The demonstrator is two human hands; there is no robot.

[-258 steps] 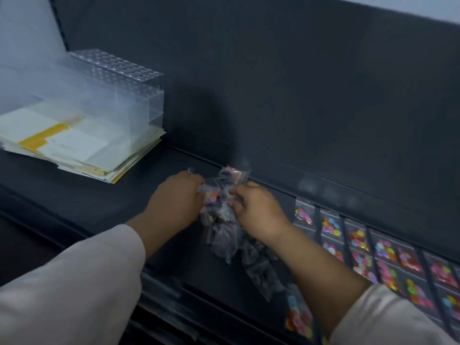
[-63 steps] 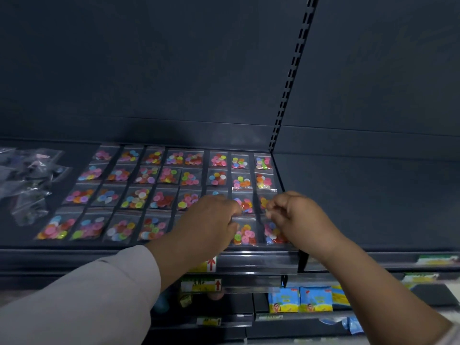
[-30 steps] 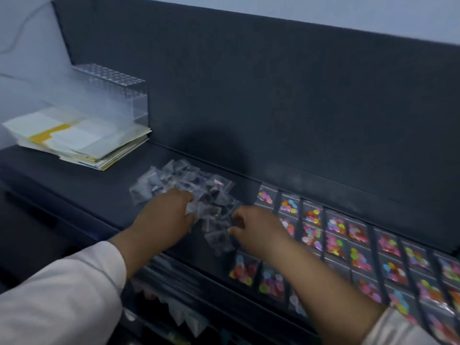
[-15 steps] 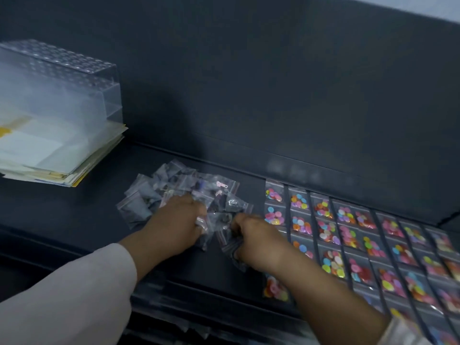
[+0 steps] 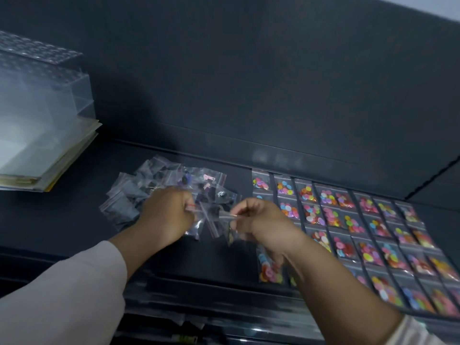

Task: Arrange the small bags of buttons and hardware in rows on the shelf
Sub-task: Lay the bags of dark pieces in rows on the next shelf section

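A loose pile of small clear hardware bags [image 5: 139, 192] lies on the dark shelf [image 5: 74, 220], left of centre. My left hand [image 5: 166, 215] rests on the pile's near edge, its fingers pinched on a small clear bag [image 5: 196, 224]. My right hand [image 5: 258, 220] is just to the right, its fingers pinching the top of another small clear bag [image 5: 230, 226] that hangs slightly above the shelf. To the right, bags of coloured buttons [image 5: 348, 220] lie flat in neat rows; my right forearm covers part of the nearest ones.
A clear plastic box [image 5: 42, 95] sits on a stack of papers [image 5: 62, 158] at the far left of the shelf. The dark back panel [image 5: 249, 83] rises behind everything. Lower shelves [image 5: 199, 319] show below the front edge.
Over the last second both hands stayed at the hardware pile; my right hand has lifted a small bag slightly and drawn it away from my left hand. The view has shifted a little.
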